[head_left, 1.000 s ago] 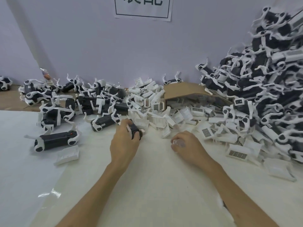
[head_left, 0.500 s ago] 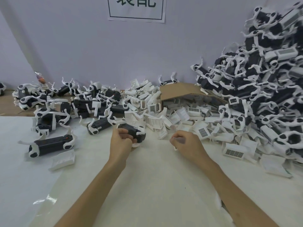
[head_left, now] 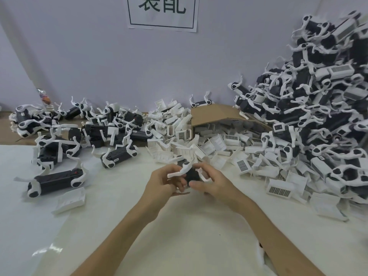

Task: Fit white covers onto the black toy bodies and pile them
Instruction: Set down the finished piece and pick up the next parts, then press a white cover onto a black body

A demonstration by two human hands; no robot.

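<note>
We show the bench (head_left: 179,236), draped in white sheeting and running back to a pale wall. At far right the largest mass is the pile of black-and-white toys (head_left: 318,116), heaped high against the wall. Left of centre, a looser spread of black toy bodies (head_left: 89,132) with white legs lies on the bench. Between the two, white covers (head_left: 209,144) spill from a cardboard box (head_left: 211,114) tipped on its side. A paper sign (head_left: 162,12) hangs on the wall above.

In front of the covers the hands meet. The left hand (head_left: 161,182) and the right hand (head_left: 215,182) each curl their fingers round one black toy body (head_left: 192,175), whose white leg juts left. We cannot tell whether a cover sits on it. A single loose cover (head_left: 70,199) lies apart at near left.
</note>
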